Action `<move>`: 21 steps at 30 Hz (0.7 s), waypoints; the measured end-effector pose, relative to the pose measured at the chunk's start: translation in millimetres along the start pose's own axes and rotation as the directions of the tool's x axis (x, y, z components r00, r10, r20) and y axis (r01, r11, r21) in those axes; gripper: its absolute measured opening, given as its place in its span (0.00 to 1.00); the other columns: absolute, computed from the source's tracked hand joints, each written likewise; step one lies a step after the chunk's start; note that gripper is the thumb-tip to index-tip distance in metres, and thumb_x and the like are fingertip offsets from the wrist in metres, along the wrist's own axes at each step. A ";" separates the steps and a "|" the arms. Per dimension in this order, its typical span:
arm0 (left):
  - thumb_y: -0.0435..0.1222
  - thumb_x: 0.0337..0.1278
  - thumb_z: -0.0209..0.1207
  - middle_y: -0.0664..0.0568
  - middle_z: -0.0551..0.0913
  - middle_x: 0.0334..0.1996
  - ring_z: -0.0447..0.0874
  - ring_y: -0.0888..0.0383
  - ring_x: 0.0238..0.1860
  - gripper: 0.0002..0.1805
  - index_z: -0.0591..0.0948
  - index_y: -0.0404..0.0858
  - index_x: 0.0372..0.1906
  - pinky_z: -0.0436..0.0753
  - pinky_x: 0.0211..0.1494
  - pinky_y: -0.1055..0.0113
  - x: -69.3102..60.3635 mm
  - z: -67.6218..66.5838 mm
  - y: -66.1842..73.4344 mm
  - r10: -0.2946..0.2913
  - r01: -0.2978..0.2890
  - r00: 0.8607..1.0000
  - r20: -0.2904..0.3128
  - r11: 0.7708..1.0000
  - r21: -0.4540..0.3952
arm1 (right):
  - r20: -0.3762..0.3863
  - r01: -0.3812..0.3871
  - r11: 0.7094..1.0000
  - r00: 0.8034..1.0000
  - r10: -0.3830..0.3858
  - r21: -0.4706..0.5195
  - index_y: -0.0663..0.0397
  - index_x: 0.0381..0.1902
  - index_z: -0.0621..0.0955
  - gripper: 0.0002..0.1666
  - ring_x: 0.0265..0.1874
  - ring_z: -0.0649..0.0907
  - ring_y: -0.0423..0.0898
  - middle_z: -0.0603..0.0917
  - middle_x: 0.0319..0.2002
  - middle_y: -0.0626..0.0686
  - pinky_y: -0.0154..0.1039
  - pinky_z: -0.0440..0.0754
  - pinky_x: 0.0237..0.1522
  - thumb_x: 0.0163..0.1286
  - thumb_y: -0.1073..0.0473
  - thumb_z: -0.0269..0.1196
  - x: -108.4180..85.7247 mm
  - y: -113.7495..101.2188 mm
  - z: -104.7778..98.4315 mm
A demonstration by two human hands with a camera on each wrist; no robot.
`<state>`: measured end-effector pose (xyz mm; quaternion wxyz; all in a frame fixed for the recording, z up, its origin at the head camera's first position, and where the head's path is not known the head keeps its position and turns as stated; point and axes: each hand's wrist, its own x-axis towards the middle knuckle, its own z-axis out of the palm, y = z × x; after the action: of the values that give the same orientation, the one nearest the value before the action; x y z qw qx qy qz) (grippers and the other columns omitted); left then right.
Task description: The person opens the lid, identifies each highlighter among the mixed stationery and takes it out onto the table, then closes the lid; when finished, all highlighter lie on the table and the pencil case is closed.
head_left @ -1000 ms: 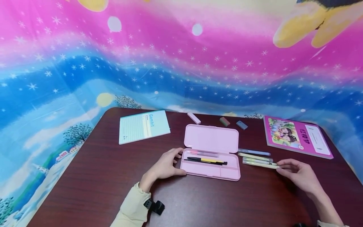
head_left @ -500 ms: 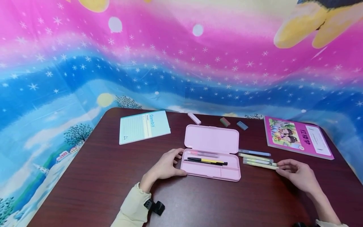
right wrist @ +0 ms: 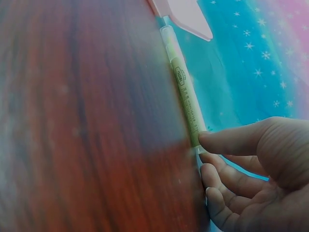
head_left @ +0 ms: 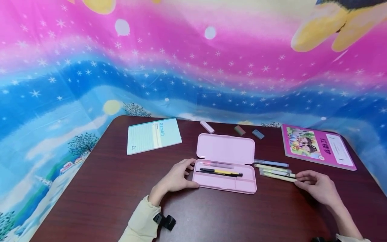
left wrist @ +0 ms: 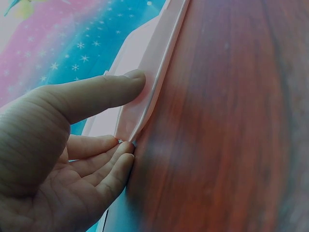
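Note:
The pink pencil case (head_left: 225,148) lies with its lid raised at the table's middle; inside are a yellow-and-black pen (head_left: 222,172) and a pale pink pen (head_left: 216,164). My left hand (head_left: 178,176) grips the case's left end; in the left wrist view its thumb lies on the case wall (left wrist: 152,82) and the fingertips touch the corner. To the right of the case lie several pens side by side. My right hand (head_left: 320,188) pinches the right end of the nearest one, a pale yellow-green highlighter (head_left: 278,177), also seen in the right wrist view (right wrist: 186,92).
Behind the case lie a pink-white eraser (head_left: 207,126), a green-brown eraser (head_left: 240,130) and a grey-blue one (head_left: 258,134). A light blue notebook (head_left: 154,136) lies at the back left, a pink book (head_left: 317,146) at the back right. A patterned cloth (head_left: 181,67) hangs behind the table.
The nearest highlighter has shifted slightly toward the table's front, a little apart from the pen beside it. Both hands stay almost where they were.

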<state>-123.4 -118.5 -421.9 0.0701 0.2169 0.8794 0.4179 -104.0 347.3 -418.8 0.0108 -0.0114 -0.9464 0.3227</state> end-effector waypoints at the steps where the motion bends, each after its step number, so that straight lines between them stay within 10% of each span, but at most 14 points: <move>1: 0.38 0.38 0.75 0.45 0.76 0.51 0.77 0.53 0.49 0.42 0.70 0.31 0.62 0.80 0.47 0.64 0.0 0.3 -0.2 0.002 -0.002 1.000 0.001 1.000 -0.002 | -0.002 0.004 1.000 1.000 -0.004 -0.002 0.61 0.40 0.83 0.17 0.25 0.81 0.30 0.86 0.33 0.55 0.28 0.76 0.27 0.58 0.56 0.71 -0.1 0.1 -0.2; 21: 0.38 0.38 0.75 0.45 0.76 0.52 0.76 0.54 0.48 0.42 0.70 0.32 0.62 0.80 0.47 0.62 -1.6 -0.1 0.6 -0.017 0.017 1.000 0.003 1.000 0.001 | -0.013 -0.009 1.000 1.000 0.009 0.021 0.63 0.42 0.83 0.18 0.26 0.81 0.31 0.86 0.34 0.56 0.28 0.77 0.26 0.59 0.56 0.70 -4.1 -1.3 -7.6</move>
<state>-121.8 -118.9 -421.4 0.0750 0.2098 0.8813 0.4167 -99.7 350.9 -412.1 0.0155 -0.0175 -0.9427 0.3327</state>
